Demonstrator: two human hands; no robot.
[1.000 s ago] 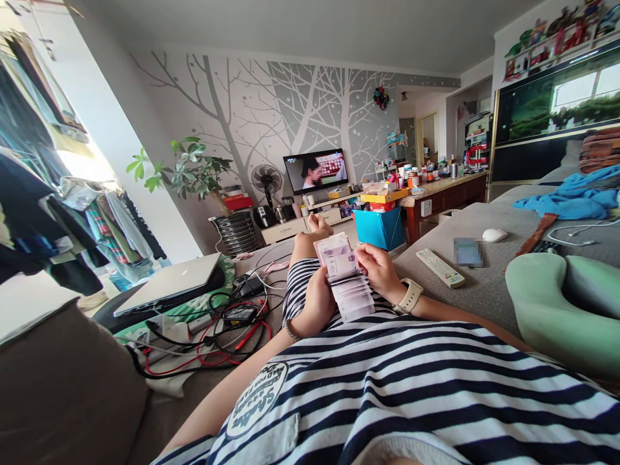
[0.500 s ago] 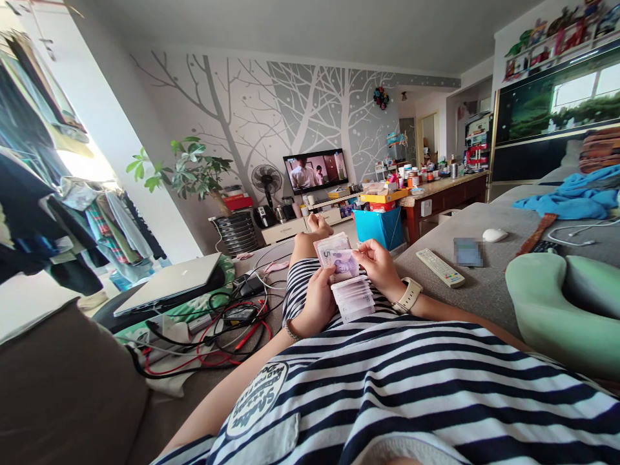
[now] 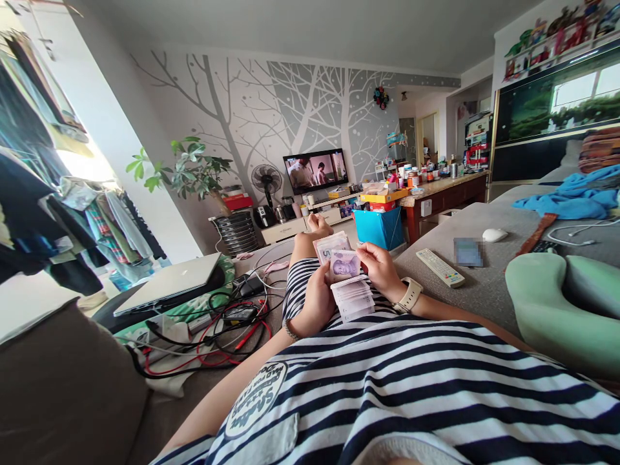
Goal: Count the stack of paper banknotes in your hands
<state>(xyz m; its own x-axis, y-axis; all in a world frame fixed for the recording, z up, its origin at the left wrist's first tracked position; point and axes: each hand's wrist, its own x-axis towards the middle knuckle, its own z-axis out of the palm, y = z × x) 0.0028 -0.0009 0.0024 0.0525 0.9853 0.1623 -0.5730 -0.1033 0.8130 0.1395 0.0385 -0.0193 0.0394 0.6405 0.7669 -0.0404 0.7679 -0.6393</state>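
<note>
I lie back on a grey sofa in a striped shirt, hands over my lap. My left hand (image 3: 317,298) is closed round a folded stack of purple banknotes (image 3: 349,289), gripping it at the fold. The right hand (image 3: 382,269), with a pale watch on the wrist, pinches the top note near its upper edge and bends it toward me. The lower ends of the notes fan out over my striped shorts.
A remote control (image 3: 440,267), a white mouse (image 3: 495,235) and a blue cloth (image 3: 571,197) lie on the sofa to my right, beside a green cushion (image 3: 557,303). To my left are a laptop (image 3: 169,283) and tangled cables (image 3: 213,332). A TV (image 3: 316,170) plays ahead.
The right hand has peeled notes off the upright stack and folded them down toward me. The left hand has kept its grip in the same place. The TV picture changed.
</note>
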